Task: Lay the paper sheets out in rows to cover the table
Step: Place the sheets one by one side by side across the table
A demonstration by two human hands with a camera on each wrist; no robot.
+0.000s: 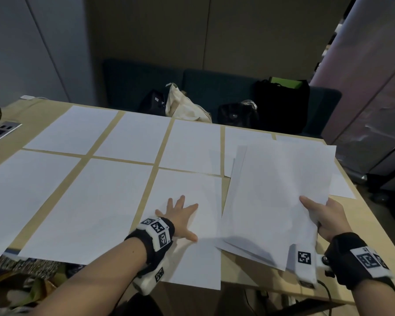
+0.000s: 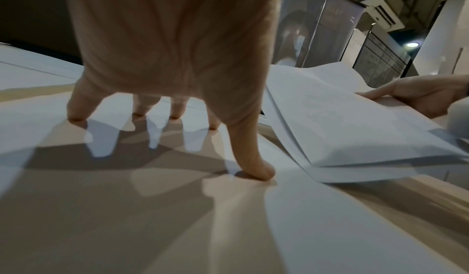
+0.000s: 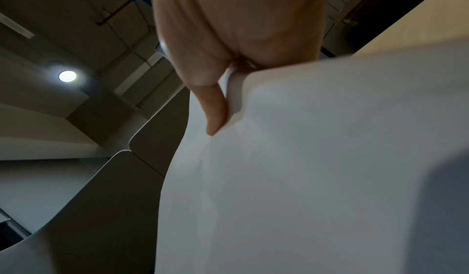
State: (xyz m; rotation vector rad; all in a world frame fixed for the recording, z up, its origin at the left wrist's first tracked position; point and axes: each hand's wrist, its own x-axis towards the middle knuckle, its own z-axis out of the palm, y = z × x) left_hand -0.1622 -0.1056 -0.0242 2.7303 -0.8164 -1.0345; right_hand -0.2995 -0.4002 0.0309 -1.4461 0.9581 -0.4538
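Note:
Several white paper sheets lie in two rows on the wooden table (image 1: 237, 279). My left hand (image 1: 180, 215) presses flat, fingers spread, on the third sheet of the near row (image 1: 192, 258), whose near end hangs over the table's front edge. In the left wrist view the fingertips (image 2: 256, 170) stand on that sheet (image 2: 330, 228). My right hand (image 1: 326, 215) holds a stack of sheets (image 1: 276, 197) by its near right side, thumb on top, lifted above the table's right part. The right wrist view shows the thumb (image 3: 215, 106) pinching the stack (image 3: 317, 158).
Bags (image 1: 281, 99) and a cloth tote (image 1: 183, 103) sit on a dark bench behind the table. A power socket panel (image 1: 0, 131) with a cable lies at the table's left. The far row's right sheets are partly hidden under the stack.

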